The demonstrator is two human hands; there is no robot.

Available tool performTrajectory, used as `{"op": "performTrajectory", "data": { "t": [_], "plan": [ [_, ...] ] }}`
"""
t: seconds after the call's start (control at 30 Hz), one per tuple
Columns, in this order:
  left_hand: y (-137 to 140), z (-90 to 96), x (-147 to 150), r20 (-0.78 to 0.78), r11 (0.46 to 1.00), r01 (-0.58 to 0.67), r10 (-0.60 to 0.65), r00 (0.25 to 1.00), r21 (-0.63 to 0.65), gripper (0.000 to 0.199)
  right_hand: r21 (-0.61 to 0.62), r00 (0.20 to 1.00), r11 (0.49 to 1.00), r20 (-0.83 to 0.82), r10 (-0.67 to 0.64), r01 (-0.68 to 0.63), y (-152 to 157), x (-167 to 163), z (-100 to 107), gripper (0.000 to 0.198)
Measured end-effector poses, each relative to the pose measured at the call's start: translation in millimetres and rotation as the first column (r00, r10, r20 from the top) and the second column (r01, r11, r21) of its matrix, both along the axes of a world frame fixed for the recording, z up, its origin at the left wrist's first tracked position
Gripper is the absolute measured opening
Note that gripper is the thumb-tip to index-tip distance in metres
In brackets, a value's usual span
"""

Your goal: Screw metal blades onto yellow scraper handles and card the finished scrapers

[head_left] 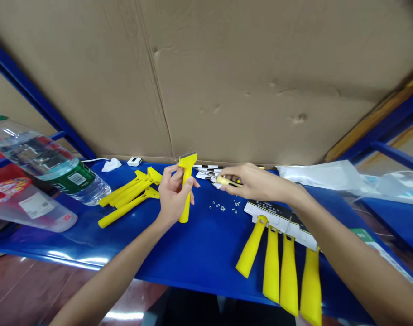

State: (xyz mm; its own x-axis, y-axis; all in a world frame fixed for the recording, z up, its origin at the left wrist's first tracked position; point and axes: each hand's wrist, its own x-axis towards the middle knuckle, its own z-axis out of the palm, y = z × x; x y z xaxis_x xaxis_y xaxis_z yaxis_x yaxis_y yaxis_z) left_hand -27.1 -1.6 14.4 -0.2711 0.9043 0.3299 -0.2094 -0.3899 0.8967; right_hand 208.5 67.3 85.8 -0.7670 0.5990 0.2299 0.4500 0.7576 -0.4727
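Observation:
My left hand (175,190) is closed around a yellow scraper (186,199), held upright with its wide head and grey blade edge at the top. In my right hand (249,181) is a screwdriver (224,180) with a pale yellow handle. Its thin shaft points left toward the scraper's head; whether the tip touches is too small to tell. On the blue table below lie small nuts or washers (222,208) and small screws (237,203). White-and-black packaged pieces (208,173) lie behind my right hand, partly covered by it.
Several yellow scraper handles (128,199) are piled at left, beside a water bottle (67,167) and a clear plastic container (33,203). At right, yellow handles (272,267) hang over the front edge by printed cards (277,217). Cardboard (227,90) walls the back.

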Motion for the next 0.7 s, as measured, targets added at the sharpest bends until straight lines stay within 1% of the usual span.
{"op": "performTrajectory", "data": {
  "t": [0.03, 0.07, 0.1, 0.13, 0.2, 0.23, 0.3, 0.43, 0.53, 0.6, 0.7],
  "plan": [
    [-0.6, 4.5, -2.6, 0.020, 1.000, -0.004, 0.003, 1.000, 0.009, 0.052, 0.006, 0.999, 1.000, 0.039, 0.011, -0.011, 4.8, 0.5, -1.1, 0.020],
    [-1.0, 9.2, -6.1, 0.035, 1.000, -0.002, 0.002, 0.999, 0.014, 0.052, 0.012, 0.999, 1.000, 0.043, -0.009, 0.008, 11.4, 0.0, -3.4, 0.024],
    [-1.2, 14.2, -10.6, 0.048, 1.000, 0.007, -0.007, 0.999, 0.019, 0.050, 0.012, 0.999, 0.999, 0.020, -0.051, 0.051, 19.7, -1.5, -6.9, 0.027],
    [-1.2, 19.2, -15.7, 0.065, 0.999, 0.025, -0.027, 0.998, 0.023, 0.049, 0.018, 0.992, 0.992, 0.014, -0.125, 0.125, 29.5, -4.0, -11.2, 0.033],
    [-1.8, 28.6, -26.8, 0.117, 0.996, 0.091, -0.093, 0.989, 0.023, 0.047, 0.059, 0.952, 0.951, 0.034, -0.305, 0.303, 51.2, -12.5, -21.8, 0.048],
    [-2.4, 32.6, -32.1, 0.148, 0.991, 0.129, -0.131, 0.980, 0.023, 0.046, 0.074, 0.927, 0.930, 0.082, -0.366, 0.361, 61.7, -18.3, -27.7, 0.049],
    [-4.6, 38.8, -40.5, 0.195, 0.982, 0.185, -0.188, 0.963, 0.032, 0.044, 0.079, 0.863, 0.893, 0.234, -0.448, 0.443, 79.2, -31.8, -39.5, 0.050],
    [-9.0, 44.9, -47.2, 0.217, 0.978, 0.201, -0.209, 0.954, 0.057, 0.040, 0.082, 0.802, 0.848, 0.287, -0.523, 0.524, 95.6, -57.6, -60.3, 0.050],
    [-9.4, 46.9, -46.5, 0.229, 0.979, 0.199, -0.203, 0.952, 0.043, 0.041, 0.073, 0.772, 0.817, 0.287, -0.567, 0.573, 98.0, -68.6, -70.8, 0.042],
    [-8.5, 47.7, -45.4, 0.245, 0.980, 0.196, -0.196, 0.950, 0.026, 0.043, 0.050, 0.776, 0.812, 0.266, -0.571, 0.581, 98.5, -71.4, -74.4, 0.036],
    [-6.7, 47.9, -44.6, 0.270, 0.980, 0.197, -0.196, 0.943, 0.025, 0.045, -0.006, 0.813, 0.828, 0.192, -0.550, 0.561, 97.8, -71.2, -75.2, 0.028]
  ]
}}
